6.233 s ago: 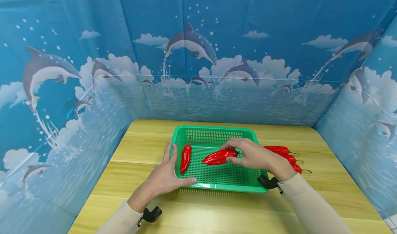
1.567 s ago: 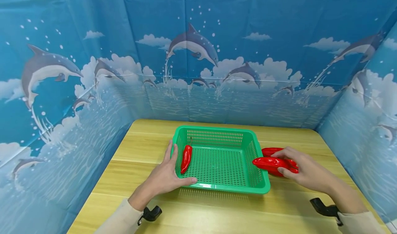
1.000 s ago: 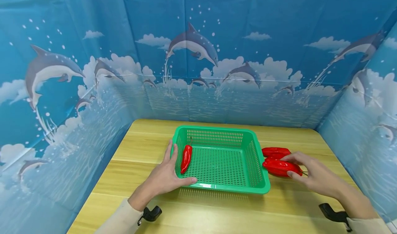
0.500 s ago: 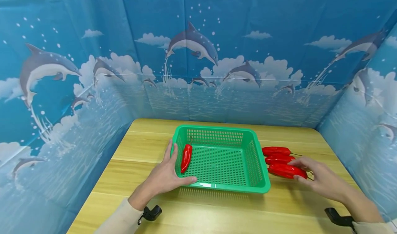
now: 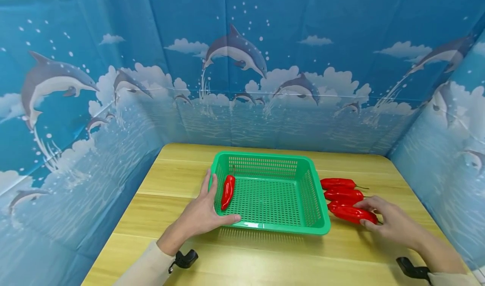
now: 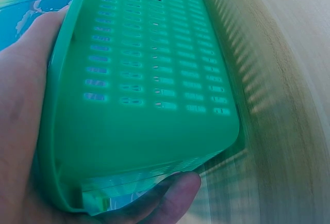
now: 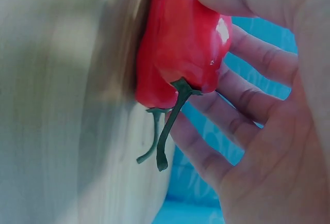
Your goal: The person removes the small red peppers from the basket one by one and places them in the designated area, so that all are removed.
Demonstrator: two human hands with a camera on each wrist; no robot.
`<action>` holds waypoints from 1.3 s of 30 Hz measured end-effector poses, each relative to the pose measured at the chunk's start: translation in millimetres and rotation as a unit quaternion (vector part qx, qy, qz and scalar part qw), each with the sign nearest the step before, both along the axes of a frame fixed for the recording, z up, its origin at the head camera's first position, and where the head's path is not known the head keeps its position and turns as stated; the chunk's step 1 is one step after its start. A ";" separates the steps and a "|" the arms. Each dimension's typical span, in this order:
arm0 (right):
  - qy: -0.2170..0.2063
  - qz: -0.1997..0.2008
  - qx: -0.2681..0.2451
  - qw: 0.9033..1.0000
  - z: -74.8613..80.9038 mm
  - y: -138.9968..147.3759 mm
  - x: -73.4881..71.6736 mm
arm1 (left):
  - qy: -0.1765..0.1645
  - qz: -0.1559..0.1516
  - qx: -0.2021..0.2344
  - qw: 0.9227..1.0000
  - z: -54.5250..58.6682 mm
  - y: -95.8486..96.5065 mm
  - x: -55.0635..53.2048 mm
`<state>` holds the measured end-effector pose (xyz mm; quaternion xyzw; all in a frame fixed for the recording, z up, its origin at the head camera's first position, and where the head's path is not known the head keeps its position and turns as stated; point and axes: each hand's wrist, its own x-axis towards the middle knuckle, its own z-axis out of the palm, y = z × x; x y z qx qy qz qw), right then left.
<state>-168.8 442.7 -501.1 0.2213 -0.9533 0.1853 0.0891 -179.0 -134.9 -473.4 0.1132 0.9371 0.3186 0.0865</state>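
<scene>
My right hand [image 5: 394, 223] pinches a long red pepper [image 5: 352, 215] by its stem end, thumb on one side and fingers on the other. It lies low at the table, the nearest in a row beside the basket. In the right wrist view, a second red pepper [image 7: 154, 90] shows against the pinched one, both with green stems. Fingers straight and spread, my left hand [image 5: 198, 214] rests round the near left corner of the green basket [image 5: 265, 226], its thumb along the front rim. Inside the basket, along its left wall, lies one red pepper [image 5: 228, 192].
More red peppers, one [image 5: 338, 183] farthest back and one [image 5: 344, 193] in front of it, lie right of the basket, stems pointing right. The wooden table [image 5: 178, 164] is backed by a blue dolphin-print curtain [image 5: 257, 121] on three sides.
My right hand has carried its pepper from over the basket to the table at the right, beside the others, then drawn slightly closer to me. My left hand stays on the corner.
</scene>
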 end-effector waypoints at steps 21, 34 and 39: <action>-0.055 -0.025 0.037 0.998 -7.8 -1.6 0.1 | -0.004 0.000 0.001 1.000 0.8 0.7 -1.0; 0.009 -0.014 0.025 1.000 -14.7 -0.7 3.1 | -0.006 0.003 0.002 1.000 1.3 0.4 -0.2; 0.034 -0.010 0.022 0.999 -15.5 -0.7 4.5 | -0.004 0.003 -0.003 1.000 2.2 -0.1 0.3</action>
